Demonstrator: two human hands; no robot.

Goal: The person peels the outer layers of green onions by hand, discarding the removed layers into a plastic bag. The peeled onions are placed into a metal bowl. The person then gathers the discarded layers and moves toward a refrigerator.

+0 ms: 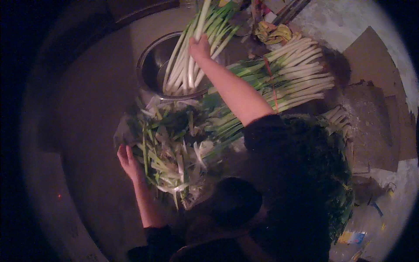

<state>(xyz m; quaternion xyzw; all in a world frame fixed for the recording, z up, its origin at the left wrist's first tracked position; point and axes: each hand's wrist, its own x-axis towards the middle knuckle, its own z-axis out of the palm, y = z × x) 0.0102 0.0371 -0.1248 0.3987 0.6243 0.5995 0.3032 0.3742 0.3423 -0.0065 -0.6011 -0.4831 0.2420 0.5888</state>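
Right hand – was clamped on a long white scallion stalk, above the metal basin. Left hand – lay below the basin, fingers extended; whether they gripped anything could not be told. Loose scallions, several, stood slanted inside the basin. Scallion leaves, one heap, lay just below the basin. Scallion bundle, red-tied, lay right of the basin; cardboard, brown, lay farther right.

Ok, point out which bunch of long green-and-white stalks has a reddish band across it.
The lying bunch, right of the round metal bowl; the bunch in the right hand shows none.
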